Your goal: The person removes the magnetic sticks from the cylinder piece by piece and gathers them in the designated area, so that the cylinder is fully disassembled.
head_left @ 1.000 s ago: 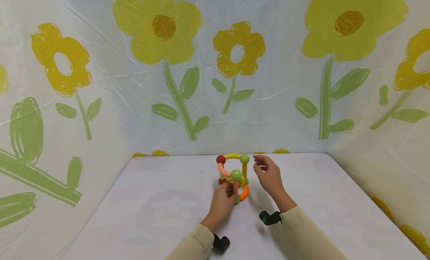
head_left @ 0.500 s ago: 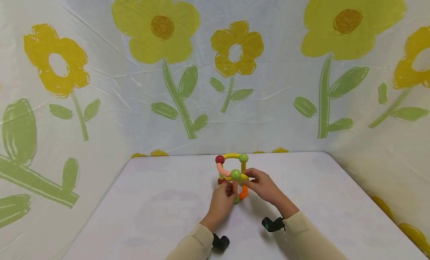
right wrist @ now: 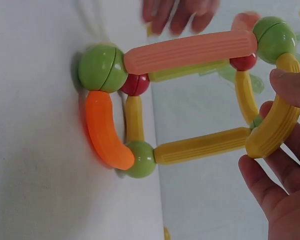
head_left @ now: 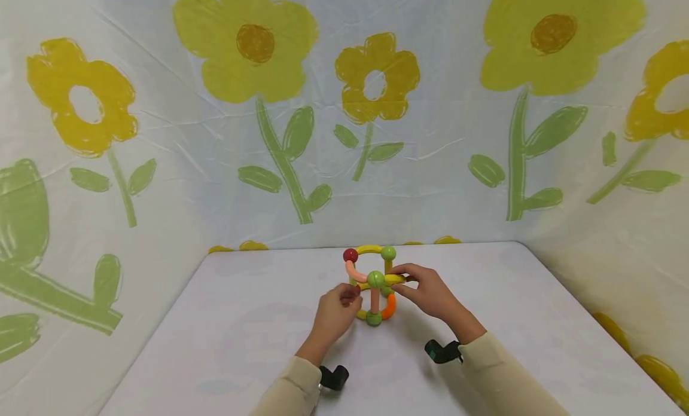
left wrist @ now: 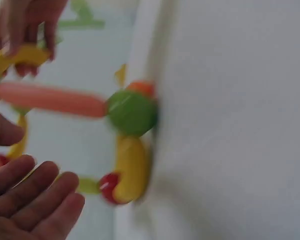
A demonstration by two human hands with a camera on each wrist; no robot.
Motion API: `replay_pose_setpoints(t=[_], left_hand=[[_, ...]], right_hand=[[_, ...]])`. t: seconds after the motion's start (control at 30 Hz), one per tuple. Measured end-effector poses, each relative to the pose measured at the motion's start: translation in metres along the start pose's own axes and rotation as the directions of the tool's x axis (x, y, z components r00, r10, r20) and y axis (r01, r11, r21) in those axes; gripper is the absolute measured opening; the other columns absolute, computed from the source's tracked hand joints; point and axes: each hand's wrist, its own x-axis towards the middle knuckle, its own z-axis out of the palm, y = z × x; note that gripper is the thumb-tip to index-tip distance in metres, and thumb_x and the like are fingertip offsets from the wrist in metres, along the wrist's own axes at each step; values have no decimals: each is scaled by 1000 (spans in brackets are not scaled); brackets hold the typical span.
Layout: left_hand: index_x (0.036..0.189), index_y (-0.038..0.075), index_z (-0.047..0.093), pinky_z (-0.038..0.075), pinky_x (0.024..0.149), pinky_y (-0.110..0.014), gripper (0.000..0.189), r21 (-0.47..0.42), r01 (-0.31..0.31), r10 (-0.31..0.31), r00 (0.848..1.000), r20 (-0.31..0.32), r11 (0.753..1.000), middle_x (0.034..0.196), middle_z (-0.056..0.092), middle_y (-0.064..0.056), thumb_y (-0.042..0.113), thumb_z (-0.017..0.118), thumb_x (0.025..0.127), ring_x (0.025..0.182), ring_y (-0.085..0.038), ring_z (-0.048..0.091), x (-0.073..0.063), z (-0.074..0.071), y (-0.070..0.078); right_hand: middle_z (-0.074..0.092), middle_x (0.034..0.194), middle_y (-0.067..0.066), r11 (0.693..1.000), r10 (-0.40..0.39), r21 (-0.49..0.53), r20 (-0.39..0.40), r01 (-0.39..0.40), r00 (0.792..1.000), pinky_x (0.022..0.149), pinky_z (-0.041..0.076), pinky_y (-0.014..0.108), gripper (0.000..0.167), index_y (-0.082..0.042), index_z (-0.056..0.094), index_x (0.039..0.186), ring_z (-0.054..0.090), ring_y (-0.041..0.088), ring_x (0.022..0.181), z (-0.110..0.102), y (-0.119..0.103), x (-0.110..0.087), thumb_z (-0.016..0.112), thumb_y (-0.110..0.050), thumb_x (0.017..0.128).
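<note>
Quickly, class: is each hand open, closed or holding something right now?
Left hand: open, holding nothing.
Right hand: holding a curved yellow rod.

Soft, fairly even light fills the head view, with a faint shadow on the white table (head_left: 258,359) near five o'clock, beside the right sleeve (head_left: 500,368). The left wrist view is dimmer and blurred — even the green ball (left wrist: 132,112) near centre has soft edges. The right wrist view is crisper — glossy highlights on that ball, the left hand (right wrist: 187,10) smeared at twelve o'clock.
</note>
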Motion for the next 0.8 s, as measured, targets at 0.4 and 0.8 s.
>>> replay_pose_setpoints(t=[0.4, 0.8], left_hand=[[121, 8, 63, 45, 107, -36, 37, 488, -614, 592, 775, 221, 621, 118, 65, -3, 24, 68, 88, 114, -19, 58, 13, -27, 51], [126, 2, 59, 50, 100, -29, 36, 503, -615, 548, 783, 296, 607, 123, 64, -8, 20, 62, 95, 115, -19, 61, 11, -19, 59]], right_hand=[[67, 116, -3, 994, -72, -80, -18, 70, 997, 92, 53, 47, 29, -17, 66, 118, 65, 21, 104, 0, -6, -1, 70, -15, 89], [69, 112, -5, 981, -138, -143, -49, 130, 989, 90, 54, 41, 30, -16, 68, 115, 64, 14, 98, -2, -7, 0, 73, -14, 86]])
